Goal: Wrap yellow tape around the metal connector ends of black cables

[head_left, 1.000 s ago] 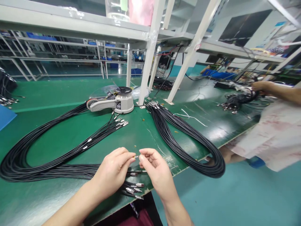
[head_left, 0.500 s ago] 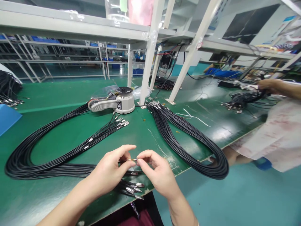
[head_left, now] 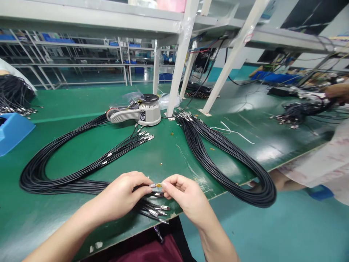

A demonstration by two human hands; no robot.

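My left hand (head_left: 122,193) is closed, thumb and forefinger pinching a cable's silver connector (head_left: 153,186) just above the table's front edge. At the connector's tip sits a small amber strip, apparently tape (head_left: 158,185). My right hand (head_left: 185,198) is closed in a pinch on the strip's right end. Beneath both hands lie more silver connector ends (head_left: 160,211) of a black cable bundle (head_left: 35,165), which loops round on the left. The lower part of that bundle passes behind my left hand and is partly hidden.
A grey round tape dispenser (head_left: 148,112) stands behind on the green table (head_left: 89,145). Another looped cable bundle (head_left: 245,171) overhangs the front edge at right. Shelf posts (head_left: 182,62) rise at the back. A blue bin (head_left: 16,133) sits left; a co-worker's hand (head_left: 338,91) is far right.
My hands have drawn slightly apart, and the connector with the amber strip now shows between them. The left fingers have closed down. The view has shifted, moving the background right and up.
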